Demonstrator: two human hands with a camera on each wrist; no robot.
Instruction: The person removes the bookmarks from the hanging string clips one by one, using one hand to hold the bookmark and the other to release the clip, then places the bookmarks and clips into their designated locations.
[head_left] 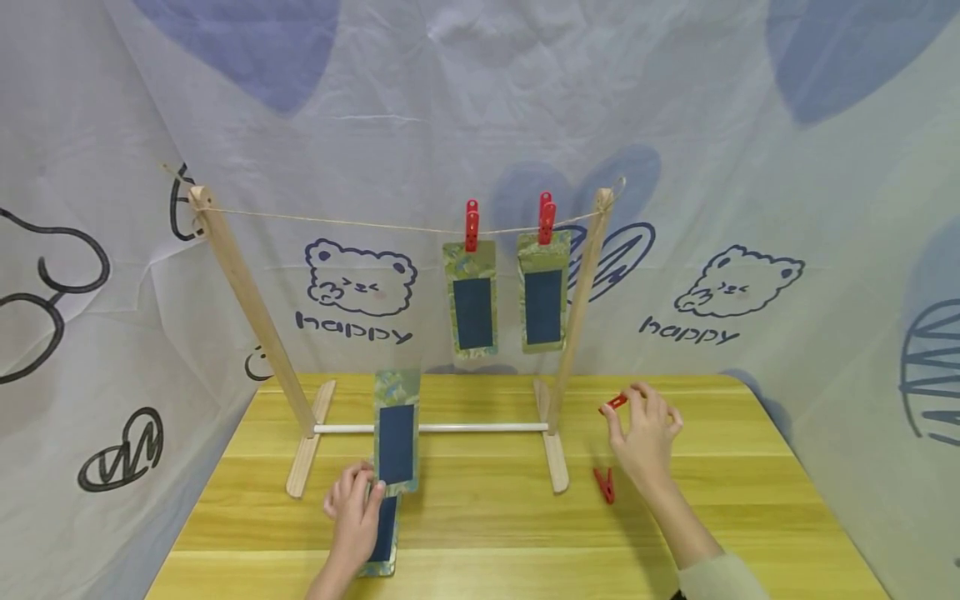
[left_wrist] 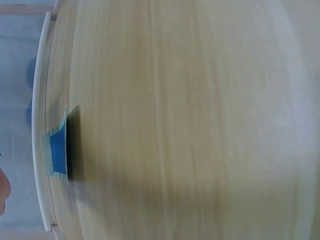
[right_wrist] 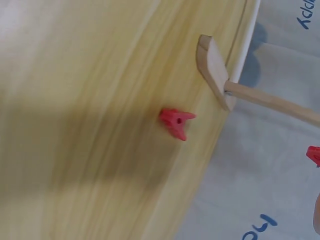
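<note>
Soft shadows, pale glare on tabletop (left_wrist: 200,75)

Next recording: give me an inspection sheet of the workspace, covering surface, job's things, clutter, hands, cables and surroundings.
Surface: wood-grain table, bearing a wooden stand.
Job's things: two hung cards on a string, each under red clips; lying card partly hidden by a hand; loose clip right of the stand.
Clutter: nothing seen.
Left hand: holds a fourth card near its lower end.
Right hand: pinches a fourth clip.
Cables: nothing seen.
Surroundings: printed cloth behind and both sides.
</note>
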